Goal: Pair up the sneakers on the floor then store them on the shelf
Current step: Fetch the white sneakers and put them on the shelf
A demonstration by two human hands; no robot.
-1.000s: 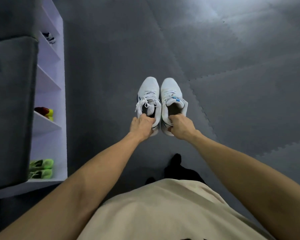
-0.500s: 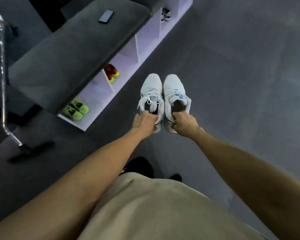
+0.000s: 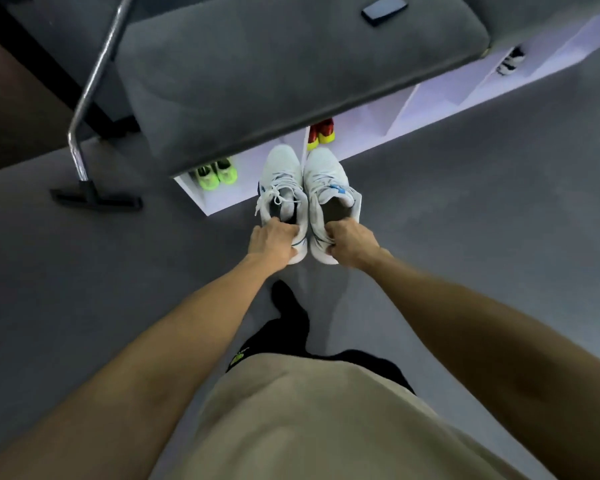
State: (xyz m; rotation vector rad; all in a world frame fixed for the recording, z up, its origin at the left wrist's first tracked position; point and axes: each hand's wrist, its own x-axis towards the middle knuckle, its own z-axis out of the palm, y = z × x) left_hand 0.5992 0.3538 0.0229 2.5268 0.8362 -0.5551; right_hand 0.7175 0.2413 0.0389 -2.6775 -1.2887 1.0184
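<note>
Sneakers, two white ones, hang side by side from my hands: my left hand (image 3: pixel 274 239) grips the heel collar of the left sneaker (image 3: pixel 282 199), fingers curled into its opening, and my right hand (image 3: pixel 352 244) pinches the heel of the right sneaker (image 3: pixel 328 197) the same way. Their inner sides touch, toes pointing away from my grip. Both have soft knit uppers, rounded toes, loose white laces and small blue accents. Since half a second ago my hold is unchanged, but the white shelf (image 3: pixel 430 109) has swung from upper left to directly beyond the toes, much nearer. Just past the toes, its low compartments hold a neon green pair (image 3: pixel 217 173) and a red and yellow pair (image 3: pixel 321 133); farther right sits a black and white shoe (image 3: pixel 510 60). A grey fabric cushion (image 3: pixel 274 71) tops the shelf, a dark flat phone (image 3: pixel 383 8) on it. Left of my grip stands a chrome tube stand (image 3: pixel 90 81) on matte grey floor (image 3: pixel 465 202)
</note>
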